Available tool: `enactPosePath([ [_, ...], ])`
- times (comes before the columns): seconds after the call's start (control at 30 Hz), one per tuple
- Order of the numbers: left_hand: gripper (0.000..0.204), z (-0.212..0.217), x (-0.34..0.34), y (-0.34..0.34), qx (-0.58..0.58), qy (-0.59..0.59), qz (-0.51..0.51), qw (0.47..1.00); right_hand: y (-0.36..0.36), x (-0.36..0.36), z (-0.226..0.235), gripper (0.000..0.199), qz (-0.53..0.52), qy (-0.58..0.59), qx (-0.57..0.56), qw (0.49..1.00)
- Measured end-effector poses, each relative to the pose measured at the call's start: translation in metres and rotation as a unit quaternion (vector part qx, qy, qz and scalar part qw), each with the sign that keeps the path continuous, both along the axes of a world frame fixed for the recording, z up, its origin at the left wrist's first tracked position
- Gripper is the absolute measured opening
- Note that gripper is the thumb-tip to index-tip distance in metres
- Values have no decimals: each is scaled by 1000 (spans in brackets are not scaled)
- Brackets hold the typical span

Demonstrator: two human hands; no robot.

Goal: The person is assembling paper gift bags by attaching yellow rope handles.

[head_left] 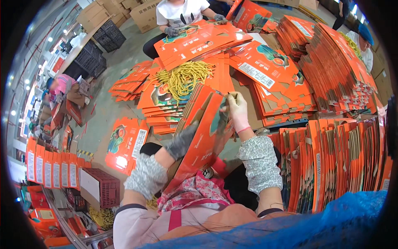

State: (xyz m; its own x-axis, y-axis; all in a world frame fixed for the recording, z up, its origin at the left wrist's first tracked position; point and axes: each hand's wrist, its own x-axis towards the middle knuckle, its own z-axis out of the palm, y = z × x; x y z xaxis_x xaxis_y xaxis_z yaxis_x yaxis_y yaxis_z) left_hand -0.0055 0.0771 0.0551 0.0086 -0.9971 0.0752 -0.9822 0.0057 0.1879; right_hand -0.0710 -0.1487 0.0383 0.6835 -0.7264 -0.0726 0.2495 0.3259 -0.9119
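Observation:
In front of me several flattened orange cartons (203, 143) stand tilted on edge over my lap. My left hand (182, 140), in a dark grey glove, grips them from the left side. At their upper right corner is my right hand (237, 108) in a pale glove, with thumb and forefinger pinched together and other fingertips against the cardboard. What lies in that pinch is too small to make out. A tangled heap of yellow cords (184, 79) rests just beyond, on a stack of flat orange cartons (159, 101).
Flat cartons rise in a tall leaning stack (331, 68) at far right; an upright row (331, 162) stands near right. Across from me a gloved co-worker (182, 14) handles cartons. A dark red crate (108, 189) is at left. Blue netting (290, 226) crosses the lower edge.

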Motion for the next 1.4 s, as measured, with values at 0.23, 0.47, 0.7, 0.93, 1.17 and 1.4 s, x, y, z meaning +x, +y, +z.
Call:
enactPosePath([
  [0.23, 35, -12, 24, -69, 39, 50, -18, 998, -2, -1, -16, 14, -69, 29, -49, 996],
  [0.47, 35, -28, 26, -71, 69, 71, -29, 995, 28, -28, -52, 21, 42, 212, -333, 918],
  [0.7, 35, -33, 26, -71, 74, 66, -15, 995, 40, -36, -43, 18, 60, 204, -341, 916],
  [0.93, 35, -39, 32, -71, 76, 72, 12, 994, 49, -35, -28, 14, 43, 295, -476, 827],
  [1.17, 36, -50, 26, -74, 67, 78, 52, 993, 52, -35, -26, 21, 32, 398, -458, 794],
  [1.4, 36, -64, 26, -70, 58, 101, 83, 990, 49, -46, -19, 13, 121, 357, -537, 755],
])
